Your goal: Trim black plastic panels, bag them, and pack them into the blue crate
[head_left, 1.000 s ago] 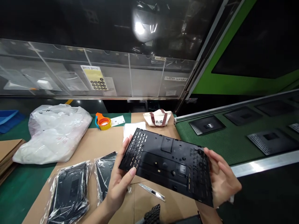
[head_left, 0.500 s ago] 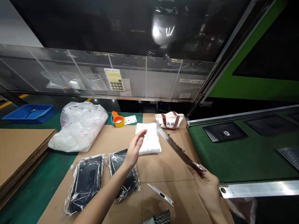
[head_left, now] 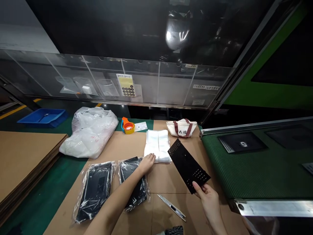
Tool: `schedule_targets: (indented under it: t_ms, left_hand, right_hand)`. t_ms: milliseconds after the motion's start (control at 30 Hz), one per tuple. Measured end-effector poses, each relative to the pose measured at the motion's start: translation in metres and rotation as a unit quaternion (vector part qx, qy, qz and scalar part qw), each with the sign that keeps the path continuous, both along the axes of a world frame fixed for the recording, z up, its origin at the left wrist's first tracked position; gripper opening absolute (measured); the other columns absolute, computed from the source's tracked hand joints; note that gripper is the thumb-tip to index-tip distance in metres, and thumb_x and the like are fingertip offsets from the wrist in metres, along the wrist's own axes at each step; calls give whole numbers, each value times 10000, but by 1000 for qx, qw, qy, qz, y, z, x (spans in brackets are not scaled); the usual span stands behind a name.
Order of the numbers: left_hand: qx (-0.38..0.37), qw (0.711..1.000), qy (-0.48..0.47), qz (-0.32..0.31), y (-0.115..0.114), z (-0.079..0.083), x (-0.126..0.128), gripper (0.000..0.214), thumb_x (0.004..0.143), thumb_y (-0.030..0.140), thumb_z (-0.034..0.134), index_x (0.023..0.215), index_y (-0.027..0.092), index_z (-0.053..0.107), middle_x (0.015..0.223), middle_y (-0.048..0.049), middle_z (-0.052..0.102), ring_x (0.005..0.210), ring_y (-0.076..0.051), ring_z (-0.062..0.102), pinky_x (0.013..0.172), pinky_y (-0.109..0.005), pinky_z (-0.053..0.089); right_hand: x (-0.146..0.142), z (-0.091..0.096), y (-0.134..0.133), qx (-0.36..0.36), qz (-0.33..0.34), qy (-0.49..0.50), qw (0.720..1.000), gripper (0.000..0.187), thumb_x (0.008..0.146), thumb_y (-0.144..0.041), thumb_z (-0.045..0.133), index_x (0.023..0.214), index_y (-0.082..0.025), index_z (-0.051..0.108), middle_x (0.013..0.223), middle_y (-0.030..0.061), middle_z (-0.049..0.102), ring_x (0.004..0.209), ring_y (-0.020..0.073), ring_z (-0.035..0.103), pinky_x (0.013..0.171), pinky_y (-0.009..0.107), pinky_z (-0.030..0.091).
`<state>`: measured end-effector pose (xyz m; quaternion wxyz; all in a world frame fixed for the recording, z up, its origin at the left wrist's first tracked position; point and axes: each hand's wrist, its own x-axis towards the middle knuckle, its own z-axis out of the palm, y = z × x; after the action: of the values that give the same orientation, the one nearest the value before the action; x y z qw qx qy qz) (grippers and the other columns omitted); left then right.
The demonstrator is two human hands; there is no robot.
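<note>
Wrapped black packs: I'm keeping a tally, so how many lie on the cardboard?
2, side by side: the left pack, and the right pack, partly hidden by the left forearm. Any others underneath can't be seen.

Cream cloth bag (head_left: 180, 130): black characters, reads 去摸. Yellow sheet (head_left: 126, 85) on the clear panel (head_left: 168, 85): header looks like 2011-something, printed 2x; rest too small from where I stand. White label strip (head_left: 206, 87) and small upper label (head_left: 191, 66), same panel: Chinese characters, too blurred. Card (head_left: 140, 126) by the tape dispenser (head_left: 127, 126): print illegible.
</note>
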<state>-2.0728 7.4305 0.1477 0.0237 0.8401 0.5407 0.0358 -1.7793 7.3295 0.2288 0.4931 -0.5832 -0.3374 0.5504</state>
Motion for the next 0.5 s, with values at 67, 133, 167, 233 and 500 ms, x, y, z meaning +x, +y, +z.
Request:
schedule_targets:
  t_ms: [67,133,167,233,500]
  left_hand:
    - [13,999,25,-25,0,2,-2,360,842,48,319,1173,61,460,1220,-214,482,1150,-265,443,950,-425,353]
    - [25,998,45,-43,-3,4,-3,378,852,56,286,1194,73,444,1198,-204,495,1128,-272,451,928,-431,357]
    - [31,997,53,-50,-4,6,-3,385,854,63,279,1206,80,434,1187,-199,500,1120,-277,451,922,-436,354]
    - [41,996,66,-53,-8,8,-2,393,848,87,308,1227,84,411,1189,-202,488,1119,-298,439,921,-465,336]
    - [16,996,83,-40,-6,5,6,248,854,87,344,1026,69,521,994,-159,553,960,-244,509,816,-396,402]
  right_hand:
    - [-3,-2,1,0,4,1,1000,425,558,-452,736,796,-106,671,836,96,702,852,292,633,769,372,516]
    - [-5,-3,2,3,8,-6,1000,410,557,-458,733,761,-108,671,805,93,702,840,291,635,766,370,516]
    - [-6,-4,2,6,10,-7,1000,414,558,-461,731,765,-107,671,803,93,702,843,292,635,765,371,516]
    - [-8,-6,2,6,9,-10,1000,433,555,-465,731,787,-104,674,809,96,701,844,296,635,757,374,519]
    - [-10,-10,2,8,-9,-17,1000,460,532,-474,737,807,-109,680,814,101,703,840,305,638,737,373,524]
